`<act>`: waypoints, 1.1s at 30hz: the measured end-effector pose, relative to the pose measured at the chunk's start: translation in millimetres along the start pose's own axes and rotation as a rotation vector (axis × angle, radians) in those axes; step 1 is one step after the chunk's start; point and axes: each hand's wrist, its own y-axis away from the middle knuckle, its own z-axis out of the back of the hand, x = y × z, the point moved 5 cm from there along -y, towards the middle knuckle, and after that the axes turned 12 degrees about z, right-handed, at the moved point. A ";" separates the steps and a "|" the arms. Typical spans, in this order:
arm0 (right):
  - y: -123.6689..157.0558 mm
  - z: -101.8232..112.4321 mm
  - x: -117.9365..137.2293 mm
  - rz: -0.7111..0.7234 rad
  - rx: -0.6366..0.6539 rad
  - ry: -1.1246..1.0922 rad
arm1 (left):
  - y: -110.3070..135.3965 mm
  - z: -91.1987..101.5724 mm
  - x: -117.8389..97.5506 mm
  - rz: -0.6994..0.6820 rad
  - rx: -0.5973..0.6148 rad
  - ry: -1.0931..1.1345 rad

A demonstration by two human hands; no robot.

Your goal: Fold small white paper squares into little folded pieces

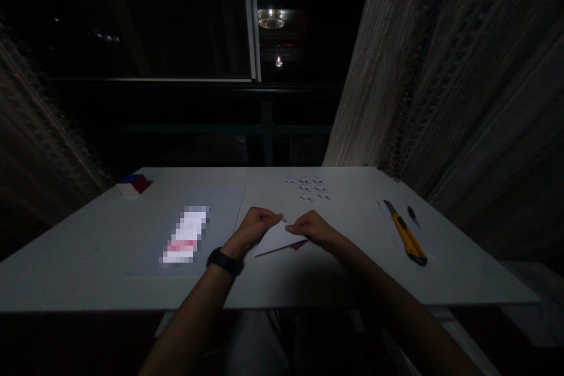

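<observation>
Over the front middle of the table, a piece of white paper [276, 239] is held tilted between my two hands. My left hand [254, 229], with a dark band on its wrist, is closed in a pinch at the paper's upper left edge. Thumb and fingers of my right hand [316, 228] are closed on its right side, and some fingers pass beneath it. A tiny pale bit [284, 221] shows between the two thumb tips; its kind is too small to tell. Beyond the hands lie several small paper pieces [305, 188] with dark marks, set out in rows.
A yellow utility knife [406, 234] lies at the right, beside a small dark pointed tool [413, 215]. On the left, a lit, pixelated phone [187, 235] rests on a pale sheet [229, 211]. A coloured block [132, 184] sits at the far left edge. Curtains [365, 70] hang behind.
</observation>
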 end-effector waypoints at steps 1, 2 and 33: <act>0.4 -0.3 1.0 0.002 0.019 0.005 | 0.3 1.0 -0.7 -0.001 -0.014 0.010; 0.8 -0.5 2.0 0.006 0.037 0.016 | 0.6 1.9 -1.5 -0.005 -0.024 0.012; 2.1 2.8 -3.1 -0.038 0.075 0.023 | -6.9 18.3 -3.3 -0.104 -0.206 -0.196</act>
